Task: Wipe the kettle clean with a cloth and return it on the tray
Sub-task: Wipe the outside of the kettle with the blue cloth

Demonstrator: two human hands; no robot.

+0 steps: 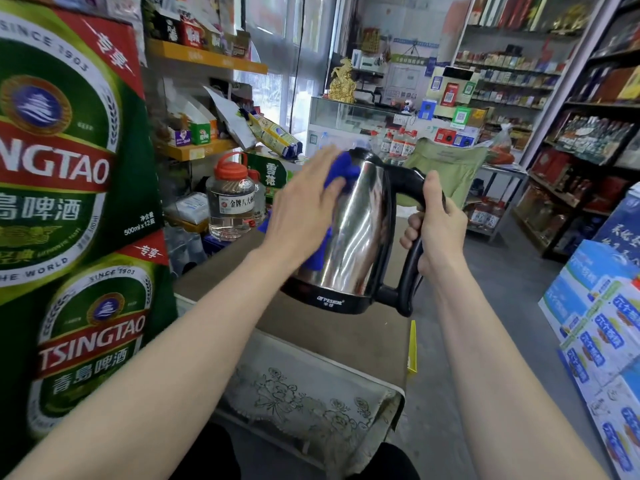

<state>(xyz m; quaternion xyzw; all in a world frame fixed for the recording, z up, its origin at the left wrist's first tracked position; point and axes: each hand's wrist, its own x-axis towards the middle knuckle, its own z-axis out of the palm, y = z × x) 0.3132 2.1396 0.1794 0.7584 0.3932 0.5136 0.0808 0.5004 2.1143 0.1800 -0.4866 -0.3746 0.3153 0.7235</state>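
Observation:
A shiny steel kettle (356,233) with a black base, lid and handle is held up in the air, tilted slightly. My right hand (438,226) is wrapped around its black handle. My left hand (306,209) presses a blue cloth (343,173) flat against the kettle's left side; part of the cloth hangs below my palm. A pale metal tray (311,393) with an engraved flower pattern lies below the kettle, near my lap.
Stacked green beer cartons (69,202) stand close on the left. A brown cardboard surface (332,327) lies under the kettle, with a clear jar (230,199) with a red cap behind it. Shelves (588,133) and blue-white boxes (602,327) line the right side, with grey floor between.

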